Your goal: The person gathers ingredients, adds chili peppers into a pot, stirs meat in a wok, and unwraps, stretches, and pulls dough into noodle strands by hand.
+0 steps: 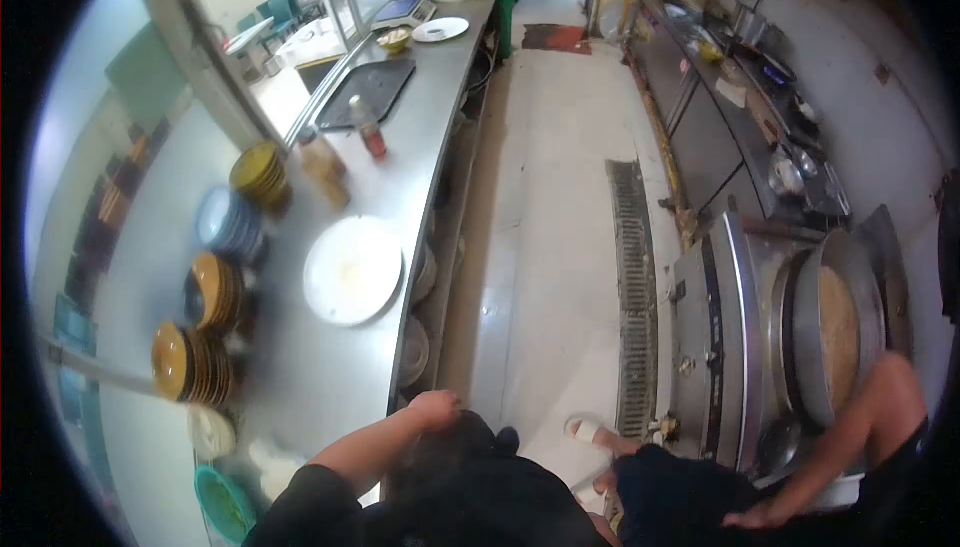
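My left hand [437, 410] is held low in front of my body, beside the front edge of the steel counter [375, 367]. Its fingers look curled closed; whether anything is inside them is hidden. Dark cloth lies right under and beside it. Nearest on the counter is a large white plate [353, 270] with a yellowish smear in its middle. Behind that plate stand a red-labelled bottle [369, 129] and a blurred bottle with brownish contents [325, 169]. My right hand does not show.
At the lower right, another person's bare arm [850, 442] bends beside a stove with a large pan [835, 327]. That person's sandalled foot [590, 433] stands near a floor drain grate [632, 297]. Stacked yellow bowls [190, 362] and a black tray [368, 94] sit on the counter.
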`<state>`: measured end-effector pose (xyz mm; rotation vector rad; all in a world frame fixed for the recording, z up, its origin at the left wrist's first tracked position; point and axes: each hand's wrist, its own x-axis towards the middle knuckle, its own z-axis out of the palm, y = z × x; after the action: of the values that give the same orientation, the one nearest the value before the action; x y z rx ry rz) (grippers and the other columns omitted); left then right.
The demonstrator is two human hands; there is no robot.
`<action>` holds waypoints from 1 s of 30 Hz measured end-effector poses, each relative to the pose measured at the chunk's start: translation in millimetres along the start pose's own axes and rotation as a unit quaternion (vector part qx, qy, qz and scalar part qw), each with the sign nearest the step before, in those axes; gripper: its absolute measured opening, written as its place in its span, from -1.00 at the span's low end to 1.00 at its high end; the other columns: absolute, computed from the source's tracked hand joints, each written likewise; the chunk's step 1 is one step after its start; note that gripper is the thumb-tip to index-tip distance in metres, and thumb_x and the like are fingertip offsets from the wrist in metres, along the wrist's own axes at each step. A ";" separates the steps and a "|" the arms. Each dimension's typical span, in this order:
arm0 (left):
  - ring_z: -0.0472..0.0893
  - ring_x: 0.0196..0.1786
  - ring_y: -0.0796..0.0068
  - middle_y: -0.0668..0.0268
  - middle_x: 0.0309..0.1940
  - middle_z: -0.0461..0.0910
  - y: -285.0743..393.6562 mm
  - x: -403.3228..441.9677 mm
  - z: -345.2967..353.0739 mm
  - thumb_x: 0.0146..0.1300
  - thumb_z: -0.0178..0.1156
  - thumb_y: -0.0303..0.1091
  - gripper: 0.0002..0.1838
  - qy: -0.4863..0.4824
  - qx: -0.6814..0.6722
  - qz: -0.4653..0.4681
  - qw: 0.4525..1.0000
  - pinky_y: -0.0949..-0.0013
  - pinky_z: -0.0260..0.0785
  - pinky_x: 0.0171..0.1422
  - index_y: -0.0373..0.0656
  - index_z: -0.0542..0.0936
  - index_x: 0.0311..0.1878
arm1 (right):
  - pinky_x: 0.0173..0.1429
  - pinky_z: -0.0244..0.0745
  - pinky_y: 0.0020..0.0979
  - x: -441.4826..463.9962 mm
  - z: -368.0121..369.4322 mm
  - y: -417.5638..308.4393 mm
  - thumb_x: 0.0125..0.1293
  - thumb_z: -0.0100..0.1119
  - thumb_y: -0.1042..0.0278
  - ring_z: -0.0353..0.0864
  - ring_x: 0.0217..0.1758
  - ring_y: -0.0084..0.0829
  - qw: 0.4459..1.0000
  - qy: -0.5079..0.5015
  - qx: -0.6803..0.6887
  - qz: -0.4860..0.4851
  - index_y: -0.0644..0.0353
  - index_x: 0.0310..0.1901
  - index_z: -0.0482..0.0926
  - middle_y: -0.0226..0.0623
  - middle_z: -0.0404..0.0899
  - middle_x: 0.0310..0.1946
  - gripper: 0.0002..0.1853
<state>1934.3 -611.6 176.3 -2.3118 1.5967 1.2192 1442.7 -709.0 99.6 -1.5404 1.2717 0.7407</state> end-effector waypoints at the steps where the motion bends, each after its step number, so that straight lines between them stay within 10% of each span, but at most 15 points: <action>1: 0.53 0.04 0.03 0.04 -0.06 0.57 -2.1 12.4 -25.4 0.24 0.00 -0.11 -0.64 0.004 0.001 0.003 1.000 0.07 0.38 0.13 -0.18 0.57 -0.11 | -0.29 0.49 -0.16 14.8 -14.4 -15.7 0.26 0.07 0.15 0.58 -0.40 -0.18 1.000 0.005 0.006 0.003 0.12 -0.41 0.61 -0.17 0.58 -0.45 -0.75; 17: 0.54 0.05 0.03 0.01 -0.06 0.58 -119.8 395.4 -371.9 0.13 0.06 -0.20 -0.64 -0.106 -0.008 -0.079 0.991 0.09 0.38 0.13 -0.21 0.57 -0.07 | -0.29 0.52 -0.17 258.2 -365.2 -328.8 0.21 0.11 0.17 0.60 -0.41 -0.22 0.994 0.111 -0.004 0.012 0.14 -0.35 0.64 -0.17 0.58 -0.49 -0.76; 26: 0.55 0.02 0.01 0.03 -0.08 0.59 -144.7 635.1 -489.2 0.18 -0.02 -0.14 -0.62 0.046 -0.031 -0.060 0.997 0.10 0.38 0.13 -0.22 0.59 -0.12 | -0.29 0.53 -0.17 412.6 -583.2 -414.1 0.19 0.13 0.18 0.61 -0.42 -0.24 0.991 0.122 -0.047 0.012 0.16 -0.32 0.65 -0.17 0.59 -0.51 -0.76; 30: 0.56 0.00 0.02 0.09 -0.09 0.59 -150.5 673.9 -534.4 0.16 0.06 -0.14 -0.69 -0.070 -0.077 -0.131 0.986 0.09 0.41 0.06 -0.13 0.62 -0.20 | -0.29 0.53 -0.17 490.3 -700.4 -414.2 0.18 0.13 0.18 0.62 -0.42 -0.25 0.977 0.097 -0.188 -0.027 0.17 -0.31 0.66 -0.17 0.59 -0.52 -0.76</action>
<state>2450.8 -1305.0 54.5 -2.3700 1.1478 1.4448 1885.8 -1546.3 27.4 -1.9850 1.2744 0.8469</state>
